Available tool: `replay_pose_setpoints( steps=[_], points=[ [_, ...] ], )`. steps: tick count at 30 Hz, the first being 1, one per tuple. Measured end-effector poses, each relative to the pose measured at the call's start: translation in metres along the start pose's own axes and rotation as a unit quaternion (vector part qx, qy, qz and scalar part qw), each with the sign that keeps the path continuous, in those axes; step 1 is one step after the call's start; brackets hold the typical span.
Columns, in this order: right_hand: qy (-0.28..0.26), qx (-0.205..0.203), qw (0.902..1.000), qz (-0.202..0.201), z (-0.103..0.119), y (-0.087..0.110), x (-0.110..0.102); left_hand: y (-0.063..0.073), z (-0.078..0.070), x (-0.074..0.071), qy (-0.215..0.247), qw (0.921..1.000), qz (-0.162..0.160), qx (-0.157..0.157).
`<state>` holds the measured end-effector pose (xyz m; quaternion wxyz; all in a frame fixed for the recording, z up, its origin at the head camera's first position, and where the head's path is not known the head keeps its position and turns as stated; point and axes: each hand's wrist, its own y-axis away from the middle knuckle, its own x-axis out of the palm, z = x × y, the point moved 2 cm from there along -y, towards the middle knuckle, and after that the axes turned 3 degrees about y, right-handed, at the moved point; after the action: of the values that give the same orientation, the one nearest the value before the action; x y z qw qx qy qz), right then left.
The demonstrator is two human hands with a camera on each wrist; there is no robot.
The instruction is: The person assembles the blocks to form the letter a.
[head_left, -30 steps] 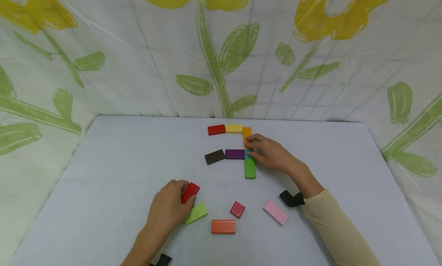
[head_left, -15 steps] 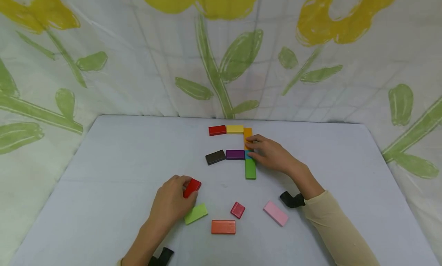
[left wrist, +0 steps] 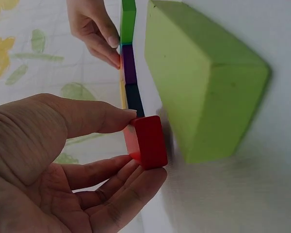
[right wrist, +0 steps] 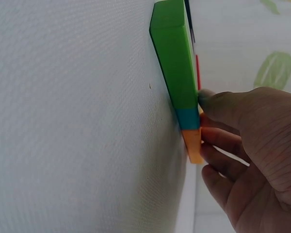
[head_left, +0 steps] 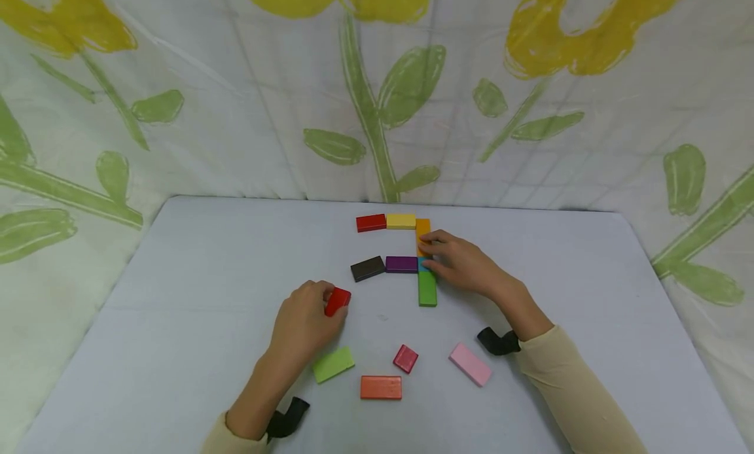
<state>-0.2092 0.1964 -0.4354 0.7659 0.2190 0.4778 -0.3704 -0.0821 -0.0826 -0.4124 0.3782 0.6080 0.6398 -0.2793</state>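
Pinched between the thumb and fingers of my left hand (head_left: pixel 307 320) is a red block (head_left: pixel 338 301); the left wrist view shows the block's end (left wrist: pixel 153 141) near the tabletop. My right hand (head_left: pixel 466 263) rests its fingertips on a column of blocks. Its thumb is by the small blue block (right wrist: pixel 187 118), its fingers by the orange block (right wrist: pixel 191 142), and a green block (head_left: pixel 427 289) extends the column toward me. Leftward from it lie a purple block (head_left: pixel 402 265) and a tilted black block (head_left: pixel 368 269). At the top are a yellow block (head_left: pixel 401 222) and another red block (head_left: pixel 371 223).
Nearer me lie a lime block (head_left: pixel 334 365), an orange-red block (head_left: pixel 381 387), a small crimson block (head_left: pixel 406 359) and a pink block (head_left: pixel 470 364). The white table (head_left: pixel 194 271) ends at a flower-printed curtain (head_left: pixel 235 114). Black straps are on both wrists.
My left hand has moved forward and a little right with the red block, away from the lime block. The right hand stays in place on the column.
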Motion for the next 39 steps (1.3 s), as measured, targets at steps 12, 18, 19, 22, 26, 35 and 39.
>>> replay_pose_setpoints(
  steps=[12, 18, 19, 22, 26, 35, 39],
  points=[
    [0.001, 0.001, 1.0, -0.004, 0.003, 0.003, 0.002, -0.019, 0.002, 0.003, -0.022, 0.9997, -0.002, 0.008],
    [0.001, 0.004, 1.0, -0.003, 0.004, 0.003, 0.002, -0.024, -0.001, 0.006, -0.026, 0.9996, -0.005, 0.005],
    [0.001, 0.003, 1.0, -0.004, 0.004, 0.003, 0.002, -0.024, -0.002, 0.006, -0.026, 0.9996, -0.005, 0.006],
    [0.001, 0.001, 1.0, -0.007, 0.004, 0.003, 0.003, -0.025, -0.003, 0.008, -0.026, 0.9996, -0.003, 0.005],
    [-0.002, 0.0, 1.0, -0.007, 0.003, 0.003, 0.003, -0.026, -0.004, 0.009, -0.028, 0.9996, -0.002, 0.004],
    [0.001, -0.001, 1.0, -0.002, 0.0, 0.001, 0.002, -0.027, -0.008, 0.01, -0.025, 0.9997, -0.003, 0.003],
    [0.0, 0.001, 1.0, 0.002, -0.001, 0.0, 0.001, -0.028, -0.009, 0.01, -0.028, 0.9996, -0.002, 0.001]
  ],
)
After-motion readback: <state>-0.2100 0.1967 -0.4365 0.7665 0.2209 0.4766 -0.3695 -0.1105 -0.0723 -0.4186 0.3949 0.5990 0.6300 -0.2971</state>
